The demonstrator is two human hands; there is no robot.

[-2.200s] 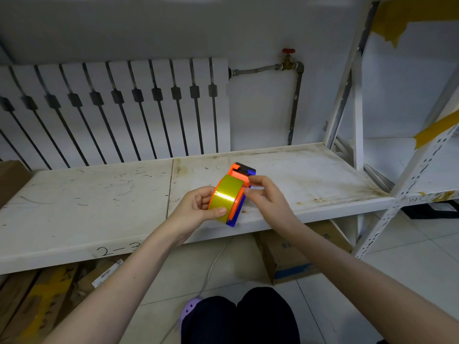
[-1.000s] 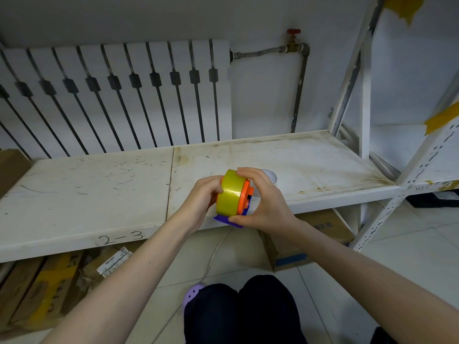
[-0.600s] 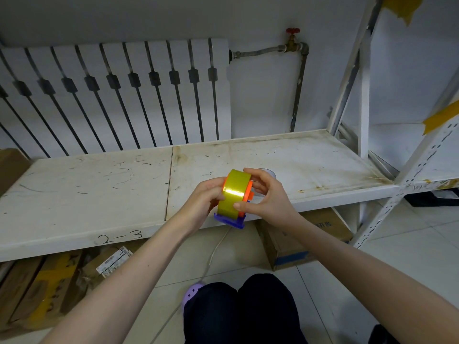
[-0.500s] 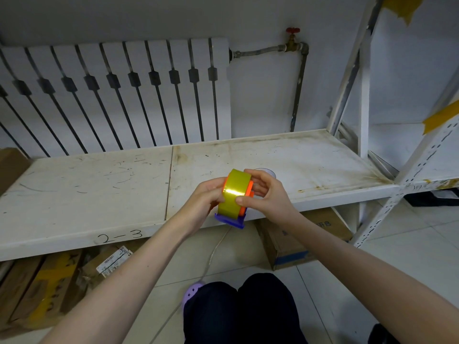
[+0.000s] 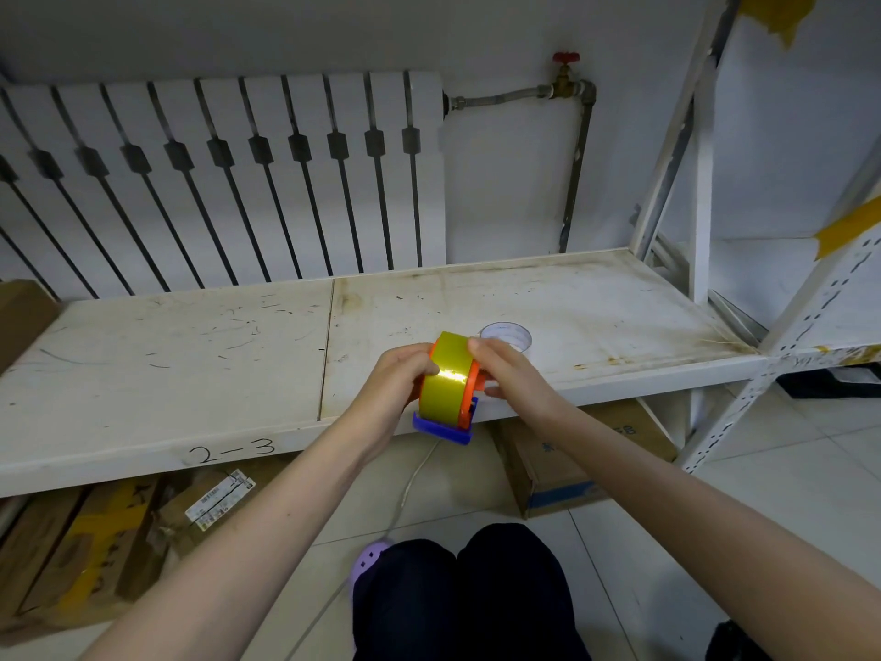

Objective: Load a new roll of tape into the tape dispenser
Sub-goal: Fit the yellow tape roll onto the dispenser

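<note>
A yellow tape roll (image 5: 445,379) sits in an orange and blue tape dispenser (image 5: 443,429), held in the air above the front edge of the white shelf (image 5: 190,355). My left hand (image 5: 391,381) grips the left side of the dispenser and roll. My right hand (image 5: 505,369) holds its right side, with fingertips on the top of the roll. A white spent tape core (image 5: 506,335) lies on the shelf just behind my right hand.
A white radiator (image 5: 229,183) stands behind the shelf, with a pipe and red valve (image 5: 566,57) to its right. A white rack upright (image 5: 701,150) rises at the right. Cardboard boxes (image 5: 572,469) lie on the floor under the shelf.
The dispenser has been turned from its earlier tilt, so the roll's face points up toward me and the blue base is down. Both hands kept hold and shifted their grip slightly.
</note>
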